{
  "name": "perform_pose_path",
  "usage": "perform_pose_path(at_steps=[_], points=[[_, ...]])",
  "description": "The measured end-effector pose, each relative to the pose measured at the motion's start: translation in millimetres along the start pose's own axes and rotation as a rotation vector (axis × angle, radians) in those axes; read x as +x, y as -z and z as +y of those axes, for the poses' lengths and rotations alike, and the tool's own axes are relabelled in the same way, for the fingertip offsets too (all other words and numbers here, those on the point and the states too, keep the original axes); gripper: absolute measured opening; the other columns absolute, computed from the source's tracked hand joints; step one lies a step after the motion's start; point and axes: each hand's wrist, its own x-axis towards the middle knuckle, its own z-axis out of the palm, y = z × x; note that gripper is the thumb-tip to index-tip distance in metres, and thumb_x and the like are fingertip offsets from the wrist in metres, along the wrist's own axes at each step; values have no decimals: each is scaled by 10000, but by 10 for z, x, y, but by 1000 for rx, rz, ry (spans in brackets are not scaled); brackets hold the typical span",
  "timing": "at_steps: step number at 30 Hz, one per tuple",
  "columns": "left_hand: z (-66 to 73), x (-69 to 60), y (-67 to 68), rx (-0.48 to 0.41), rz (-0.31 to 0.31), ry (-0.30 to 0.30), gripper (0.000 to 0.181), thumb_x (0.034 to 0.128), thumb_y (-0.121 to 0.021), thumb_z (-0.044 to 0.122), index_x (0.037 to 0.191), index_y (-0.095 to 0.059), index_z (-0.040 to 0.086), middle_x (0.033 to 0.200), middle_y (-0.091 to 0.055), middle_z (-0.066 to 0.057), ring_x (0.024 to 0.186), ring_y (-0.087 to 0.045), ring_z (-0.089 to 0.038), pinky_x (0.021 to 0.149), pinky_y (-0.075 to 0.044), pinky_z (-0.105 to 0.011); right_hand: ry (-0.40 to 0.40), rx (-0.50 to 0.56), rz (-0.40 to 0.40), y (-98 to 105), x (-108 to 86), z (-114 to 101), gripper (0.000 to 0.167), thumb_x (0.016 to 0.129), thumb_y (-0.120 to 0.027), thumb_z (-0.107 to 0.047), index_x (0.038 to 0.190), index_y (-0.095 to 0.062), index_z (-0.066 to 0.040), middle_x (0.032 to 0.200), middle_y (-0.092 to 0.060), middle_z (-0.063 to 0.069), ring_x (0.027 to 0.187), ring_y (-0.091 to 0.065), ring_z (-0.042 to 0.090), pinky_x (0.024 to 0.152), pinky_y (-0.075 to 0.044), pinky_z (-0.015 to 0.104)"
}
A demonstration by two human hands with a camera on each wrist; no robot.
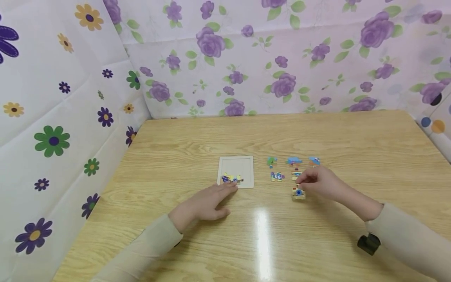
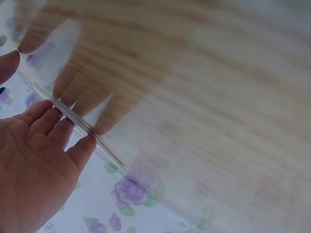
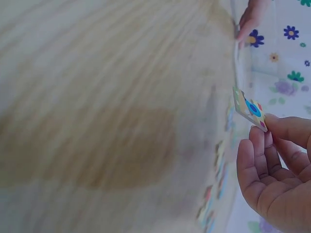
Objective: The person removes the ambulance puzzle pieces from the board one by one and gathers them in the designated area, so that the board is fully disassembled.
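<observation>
A square, light-coloured puzzle tray [image 1: 248, 174] lies on the table, with a few yellow and blue puzzle pieces [image 1: 229, 178] along its front edge. My left hand [image 1: 206, 203] lies palm down with its fingertips at that edge. In the left wrist view the left fingers [image 2: 82, 148] are fairly straight and touch the tray's rim. Between thumb and fingers, my right hand [image 1: 318, 182] pinches a flat puzzle piece [image 3: 250, 108] with a blue ring printed on it. This piece is tilted and held above the table, right of the tray.
Several loose puzzle pieces lie right of the tray, among them a green one [image 1: 271, 161], a blue one [image 1: 294, 160] and one with printed eyes [image 1: 277, 177]. The wooden table [image 1: 176, 149] meets flower-print cloth [image 1: 243, 70] behind and at the left.
</observation>
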Motion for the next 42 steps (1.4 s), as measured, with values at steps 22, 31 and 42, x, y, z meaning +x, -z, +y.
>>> perform_pose_path(at_steps=[22,31,42], points=[[41,2,39,20,-21,18,698,930,-580,340,1498,-280,65,1579,-216,-75,1452,-210,-238,1144,-221,-528,-156,-20,22,184,-309,397,152,899,-643,-128,996,-707,-30,894,-671,30,721,-515,72,600,-475,224],[18,5,20,59,-2,-2,674,935,-572,339,1489,-303,64,1573,-238,-65,1446,-228,-223,1150,-220,-508,-236,-33,28,179,-309,413,167,895,-634,-118,998,-699,-4,844,-651,25,696,-504,104,570,-462,234],[18,-6,4,101,3,-19,721,938,-555,417,1505,-267,76,1581,-210,-68,1455,-196,-230,1150,-213,-519,-258,-39,28,155,-270,416,176,890,-639,-115,991,-696,17,811,-658,13,677,-513,117,547,-454,238]])
